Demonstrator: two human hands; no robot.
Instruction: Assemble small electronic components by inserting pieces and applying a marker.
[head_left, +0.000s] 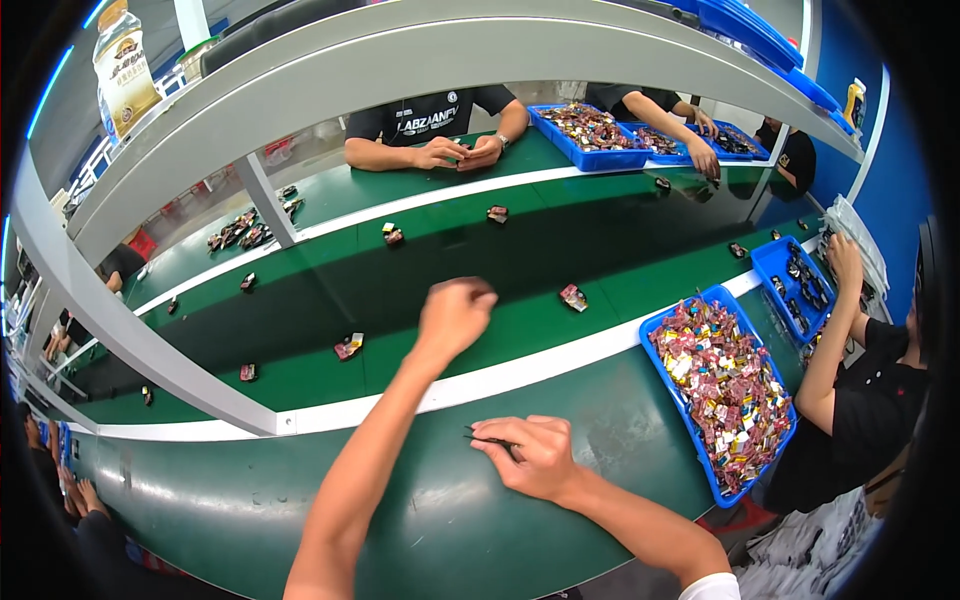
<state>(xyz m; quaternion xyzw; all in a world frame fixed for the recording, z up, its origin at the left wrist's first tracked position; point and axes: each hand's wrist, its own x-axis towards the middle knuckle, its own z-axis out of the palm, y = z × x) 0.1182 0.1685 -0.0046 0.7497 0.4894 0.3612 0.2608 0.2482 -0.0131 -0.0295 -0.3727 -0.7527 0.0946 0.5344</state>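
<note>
My left hand point(455, 318) reaches over the dark green conveyor belt point(440, 240), its fingers curled and smeared by motion, so whether it holds anything is hidden. A small red, white and black part point(573, 297) lies on the belt to its right, and another red and yellow part point(349, 346) lies to its left. Above the green worktop point(260, 500) my right hand point(530, 456) is closed around slim black tweezers point(492, 441), whose tips point left. Right of that hand, a blue tray point(708, 478) is heaped with small red, white and yellow parts.
A white rail point(520, 372) divides worktop from belt. Grey frame posts point(180, 350) stand at left under a shelf beam point(480, 70). Across the belt, co-workers handle parts beside another blue tray point(590, 158). At right, a co-worker's arm point(835, 340) is near a smaller blue tray point(768, 262).
</note>
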